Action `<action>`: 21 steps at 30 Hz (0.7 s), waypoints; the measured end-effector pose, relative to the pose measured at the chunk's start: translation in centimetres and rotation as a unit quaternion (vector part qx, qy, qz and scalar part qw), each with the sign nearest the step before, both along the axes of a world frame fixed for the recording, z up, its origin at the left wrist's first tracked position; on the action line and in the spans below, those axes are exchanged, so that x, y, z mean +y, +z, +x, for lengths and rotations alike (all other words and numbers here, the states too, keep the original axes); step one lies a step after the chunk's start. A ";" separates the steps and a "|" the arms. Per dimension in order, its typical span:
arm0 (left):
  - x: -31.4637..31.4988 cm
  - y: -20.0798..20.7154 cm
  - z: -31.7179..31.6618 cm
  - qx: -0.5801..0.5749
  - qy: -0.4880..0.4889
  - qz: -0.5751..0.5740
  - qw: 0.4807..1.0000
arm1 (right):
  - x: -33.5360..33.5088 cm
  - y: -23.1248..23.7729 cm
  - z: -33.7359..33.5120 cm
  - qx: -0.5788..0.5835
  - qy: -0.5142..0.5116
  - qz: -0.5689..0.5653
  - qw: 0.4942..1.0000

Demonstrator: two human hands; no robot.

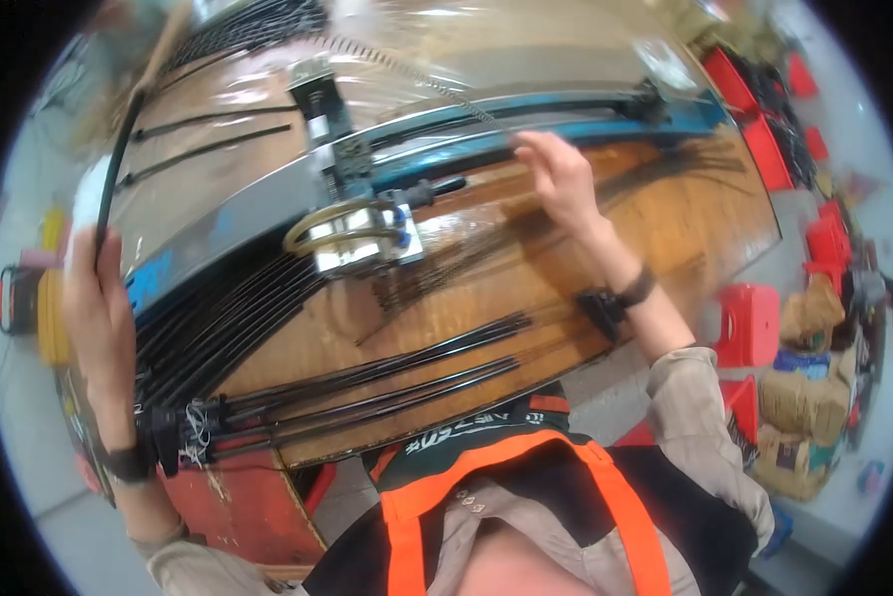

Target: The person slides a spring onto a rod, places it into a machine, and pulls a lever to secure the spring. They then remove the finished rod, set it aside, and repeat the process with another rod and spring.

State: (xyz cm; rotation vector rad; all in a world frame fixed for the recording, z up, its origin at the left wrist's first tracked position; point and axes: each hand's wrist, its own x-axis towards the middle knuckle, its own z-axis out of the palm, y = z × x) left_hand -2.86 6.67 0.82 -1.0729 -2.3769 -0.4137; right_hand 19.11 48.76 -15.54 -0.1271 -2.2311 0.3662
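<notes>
My left hand (93, 298) is closed around a thin black rod (118, 159) off the counter's (665, 219) left edge; it looks light and springy, best gripped low. More rods (367, 372) lie mid-counter. My right hand (556, 174) hovers open by the blue rail (526, 124).

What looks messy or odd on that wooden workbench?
Loose thin black strips lie scattered crisscross beside the metal machine head, unlike the neatly bundled black rods nearer the person. The left hand holds one black rod upright.
</notes>
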 end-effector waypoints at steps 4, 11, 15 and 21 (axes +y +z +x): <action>1.3 1.1 0.2 0.016 -0.076 0.079 0.994 | -4.8 3.6 -6.3 -0.105 0.142 -0.288 0.941; -3.4 -0.2 2.5 -0.045 0.025 0.052 0.997 | -9.4 6.2 -16.0 -0.050 0.308 -0.095 0.945; -5.0 -1.8 2.3 -0.111 0.060 0.059 0.990 | -10.2 5.7 -17.5 -0.053 0.291 0.027 0.955; -3.7 -3.0 0.8 -0.108 0.042 0.063 0.991 | -9.2 6.0 -17.2 -0.037 0.186 0.204 0.960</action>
